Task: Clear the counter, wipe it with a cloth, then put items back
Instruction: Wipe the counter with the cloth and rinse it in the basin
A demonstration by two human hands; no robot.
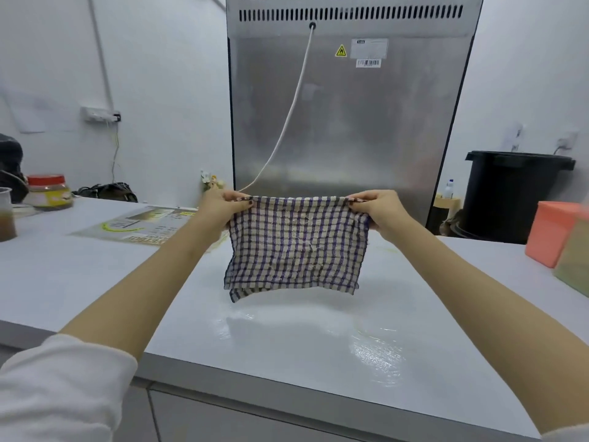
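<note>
Two corners of the checked cloth [294, 247] are pinched, one in our left hand [220, 208] and one in our right hand [379, 212]. Each grip is closed on the top edge, so the cloth hangs spread above the middle of the worktop [287, 346], clear of it. The near worktop shines wet, so we judge wiping is in hand. A jar [47, 191] and leaflet [140, 224] lie left, an orange box [551, 234] right. Next we should lower the cloth flat and press.
</note>
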